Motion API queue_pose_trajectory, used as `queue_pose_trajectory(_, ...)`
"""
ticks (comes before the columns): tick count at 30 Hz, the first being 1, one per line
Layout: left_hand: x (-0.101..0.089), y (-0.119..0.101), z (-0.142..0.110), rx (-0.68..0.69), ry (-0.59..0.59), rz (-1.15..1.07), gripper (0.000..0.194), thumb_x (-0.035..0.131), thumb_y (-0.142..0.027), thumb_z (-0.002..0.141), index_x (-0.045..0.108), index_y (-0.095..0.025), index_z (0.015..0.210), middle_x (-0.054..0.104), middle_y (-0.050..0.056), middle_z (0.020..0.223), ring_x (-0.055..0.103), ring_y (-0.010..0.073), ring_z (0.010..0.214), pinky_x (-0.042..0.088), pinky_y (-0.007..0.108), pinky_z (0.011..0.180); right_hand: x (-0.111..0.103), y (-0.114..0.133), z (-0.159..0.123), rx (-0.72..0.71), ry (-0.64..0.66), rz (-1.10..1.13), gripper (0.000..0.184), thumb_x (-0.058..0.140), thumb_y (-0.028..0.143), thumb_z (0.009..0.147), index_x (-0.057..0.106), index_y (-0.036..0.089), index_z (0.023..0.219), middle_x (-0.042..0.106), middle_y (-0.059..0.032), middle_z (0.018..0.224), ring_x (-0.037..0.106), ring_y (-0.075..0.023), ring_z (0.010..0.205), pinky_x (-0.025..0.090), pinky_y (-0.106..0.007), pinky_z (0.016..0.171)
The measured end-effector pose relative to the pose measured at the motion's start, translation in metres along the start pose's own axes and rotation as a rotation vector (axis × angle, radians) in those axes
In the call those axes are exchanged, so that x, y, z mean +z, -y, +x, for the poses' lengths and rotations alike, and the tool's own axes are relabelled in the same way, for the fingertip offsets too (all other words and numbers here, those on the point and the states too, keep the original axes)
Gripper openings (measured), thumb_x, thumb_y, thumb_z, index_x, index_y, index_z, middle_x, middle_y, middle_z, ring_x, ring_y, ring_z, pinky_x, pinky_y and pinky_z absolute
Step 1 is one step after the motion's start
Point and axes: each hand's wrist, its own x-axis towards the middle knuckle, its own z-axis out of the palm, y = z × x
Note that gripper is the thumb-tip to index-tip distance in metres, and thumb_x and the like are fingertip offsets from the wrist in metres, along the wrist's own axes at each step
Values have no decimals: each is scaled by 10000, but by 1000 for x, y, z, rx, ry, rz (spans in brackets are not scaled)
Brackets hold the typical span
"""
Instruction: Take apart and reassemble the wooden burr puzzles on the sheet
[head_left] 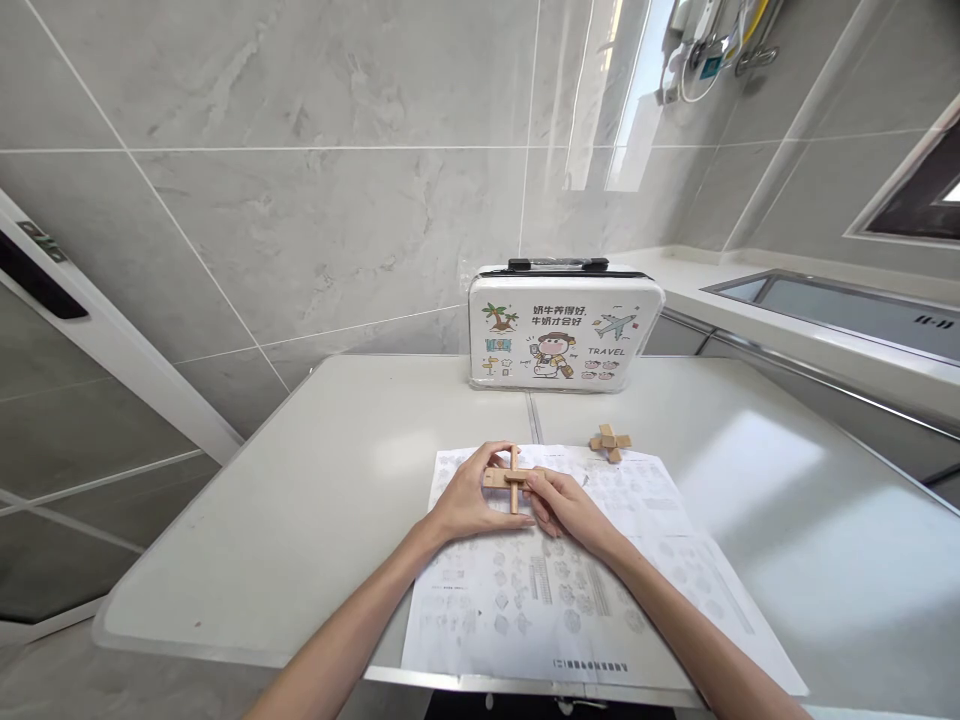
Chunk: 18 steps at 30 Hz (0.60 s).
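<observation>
Above the printed sheet, a cross-shaped wooden puzzle (514, 480) of interlocking pieces is held between both hands. My left hand (469, 497) grips it from the left, with fingers at the top end of the upright round rod and the thumb by its lower end. Against the right side of the crossing, my right hand (562, 500) pinches a wooden piece; its fingertips hide part of it. The large paper sheet (525, 640) with small printed diagrams lies flat under both hands. Another small wooden puzzle (610, 442), a cluster of crossed blocks, rests at the sheet's upper right edge.
A white table (300, 500) carries everything. At its back stands a white case (566, 330) with a black handle, cartoon prints and clear plastic wrap. Grey tiled wall (337, 200) rises behind. A white counter with a glass-topped inset (840, 310) is at the right.
</observation>
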Motion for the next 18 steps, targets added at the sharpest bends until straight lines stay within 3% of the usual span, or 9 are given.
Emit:
queue_pose_trajectory(6,2,1,-1,36,-9,23,912,971,-421,585,532,-275,1370,626,87,1305,654,299,1130,542,432,978,-2,1,3,-74,-37,-38,456,605,652,959,598,198,1000,561,74,575,443,-92,383,300,-227,405)
queue_pose_trajectory(13,4,3,-1,127,-10,-1,961,965,-423,630,482,-308,1453,527,107,1449,649,300,1178,537,462,1042,-2,3,3,-108,-23,-33,431,585,626,984,610,201,1055,580,63,599,439,-90,412,323,-225,429)
queue_pose_trajectory(18,6,7,-1,-50,-23,-166,1138,1004,-429,563,413,-324,1530,411,162,1585,551,364,1339,479,535,1114,-1,7,1,-176,-83,-65,369,585,572,1006,609,205,1043,629,38,717,457,-74,417,343,-228,435)
